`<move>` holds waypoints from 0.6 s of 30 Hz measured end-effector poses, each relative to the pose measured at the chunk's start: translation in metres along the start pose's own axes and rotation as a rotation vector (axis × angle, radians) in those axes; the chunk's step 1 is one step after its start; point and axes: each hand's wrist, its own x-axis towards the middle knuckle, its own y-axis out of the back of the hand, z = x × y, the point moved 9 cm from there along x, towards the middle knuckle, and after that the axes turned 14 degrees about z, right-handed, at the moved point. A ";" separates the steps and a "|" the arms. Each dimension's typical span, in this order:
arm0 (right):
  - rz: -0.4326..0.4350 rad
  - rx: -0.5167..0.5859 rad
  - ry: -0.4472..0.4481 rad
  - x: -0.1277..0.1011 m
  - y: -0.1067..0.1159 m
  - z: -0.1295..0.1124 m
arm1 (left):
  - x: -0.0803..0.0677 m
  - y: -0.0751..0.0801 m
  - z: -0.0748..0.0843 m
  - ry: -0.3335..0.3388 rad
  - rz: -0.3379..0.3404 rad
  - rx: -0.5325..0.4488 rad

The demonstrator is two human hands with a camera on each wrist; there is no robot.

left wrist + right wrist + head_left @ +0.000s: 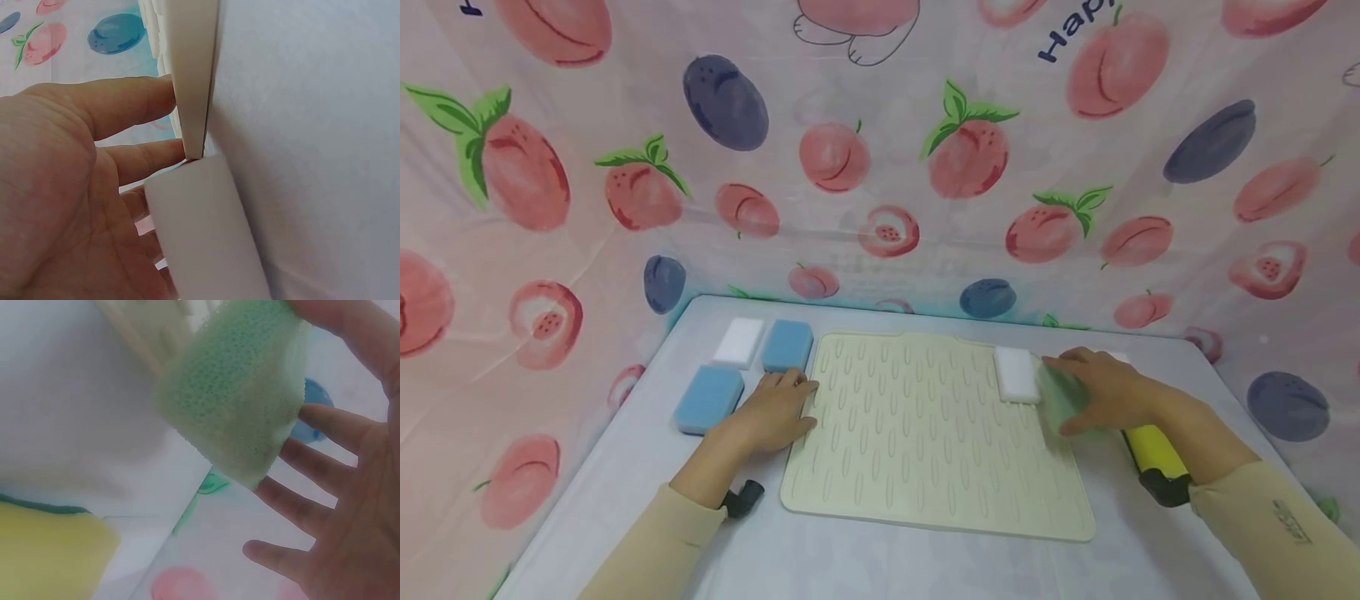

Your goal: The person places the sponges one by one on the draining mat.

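The green sponge (1063, 400) sits at the right edge of the cream ribbed mat (925, 433), under your right hand (1105, 392). The head view blurs it; the right wrist view shows it at your fingertips (331, 422), with the other fingers spread straight and none plainly wrapped round it. Whether your thumb pinches it, I cannot tell. Judging from that, your hold is thin: close thumb and fingers across the sponge's two broad faces before you carry or drag it, or it may tip out of the hand.

It is a pale green block of open-pored foam with rounded corners, soft and light by the look of it, so squeeze gently, since it will likely give under pressure.

Just beside it, on the mat's far right corner, lies a white sponge (1017, 373), near enough that a careless sweep could knock it. Something yellow with a black end (1153, 454) lies on the tabletop (880, 567) under your right forearm; mind it when you draw back.

Your left hand (775, 408) lies flat, fingers straight, holding nothing, its tips at the mat's left edge; press there to steady the mat. Past it, on the tabletop, are two blue sponges (709, 398) (787, 344) and another white one (739, 340).
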 end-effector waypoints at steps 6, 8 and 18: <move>0.020 -0.001 0.023 0.006 0.003 -0.007 | 0.000 -0.001 0.000 -0.005 0.004 0.003; 0.018 0.003 0.024 0.008 0.003 -0.008 | 0.000 0.000 0.000 -0.003 0.004 0.000; 0.020 -0.003 0.041 0.020 0.006 -0.017 | 0.001 0.000 -0.001 -0.005 0.005 -0.003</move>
